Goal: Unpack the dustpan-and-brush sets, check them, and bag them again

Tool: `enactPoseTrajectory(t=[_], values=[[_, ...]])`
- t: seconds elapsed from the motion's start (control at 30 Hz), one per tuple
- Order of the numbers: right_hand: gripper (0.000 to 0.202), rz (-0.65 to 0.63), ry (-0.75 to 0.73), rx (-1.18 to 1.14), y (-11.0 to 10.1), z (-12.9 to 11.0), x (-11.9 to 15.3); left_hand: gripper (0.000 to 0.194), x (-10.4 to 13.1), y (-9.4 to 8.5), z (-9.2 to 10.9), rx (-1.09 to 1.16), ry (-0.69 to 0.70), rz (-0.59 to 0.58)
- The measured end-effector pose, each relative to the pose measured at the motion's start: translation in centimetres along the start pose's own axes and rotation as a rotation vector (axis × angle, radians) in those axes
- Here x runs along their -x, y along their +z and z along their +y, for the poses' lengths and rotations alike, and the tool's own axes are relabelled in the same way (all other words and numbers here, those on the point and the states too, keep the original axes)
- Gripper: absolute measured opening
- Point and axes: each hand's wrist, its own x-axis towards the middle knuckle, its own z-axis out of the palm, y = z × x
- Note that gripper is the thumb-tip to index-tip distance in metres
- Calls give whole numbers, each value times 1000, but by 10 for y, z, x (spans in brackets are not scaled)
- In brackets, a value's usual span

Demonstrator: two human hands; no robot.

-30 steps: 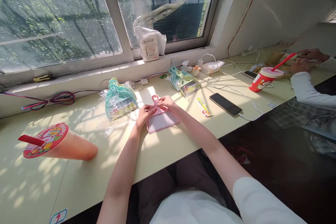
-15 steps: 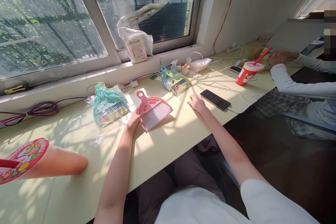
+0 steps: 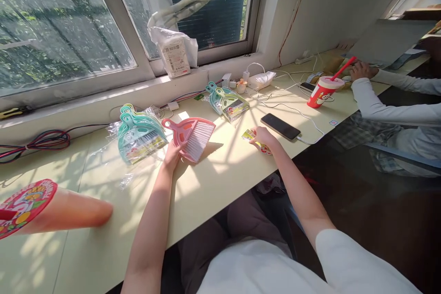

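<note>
My left hand (image 3: pixel 172 152) grips the lower left edge of a pink dustpan (image 3: pixel 182 134), with a white-bristled brush (image 3: pixel 200 140) nested in it, tilted above the table. In my right hand (image 3: pixel 263 137) is a yellow printed card (image 3: pixel 248 134), held low near the tabletop; part of it is hidden by my fingers. Left of the pink set lie bagged teal dustpan sets (image 3: pixel 138 135). Behind, between my hands, are more green and teal sets (image 3: pixel 229 103) in clear wrap. A black phone (image 3: pixel 280 127) rests just right of my right hand.
A large drink cup (image 3: pixel 79 209) leans in at the left. A red cup with a straw (image 3: pixel 323 92) stands at the right, near another person's hands (image 3: pixel 361 70). White cables (image 3: pixel 292 105) cross the table. A tissue pack (image 3: pixel 176 57) sits on the sill.
The pink dustpan and brush have turned in my left hand, its handle swinging left. More of the yellow card now shows in my right hand. The view has shifted slightly.
</note>
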Motion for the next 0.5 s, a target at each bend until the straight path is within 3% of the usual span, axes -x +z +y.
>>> enactPoseTrajectory(t=[0.1, 0.23, 0.4, 0.5], values=[[21, -91, -5, -111, -6, -13, 9, 51, -1, -1, -2, -8, 3, 11], [29, -355, -163, -659, 11, -62, 20, 51, -1, 5, 1, 19, 42, -3], [35, -291, -174, -1024, 76, -152, 13, 44, 0, 11, 5, 20, 133, 3], [31, -106, -119, -948, 113, -188, 4, 46, 2, 12, 4, 17, 108, 30]])
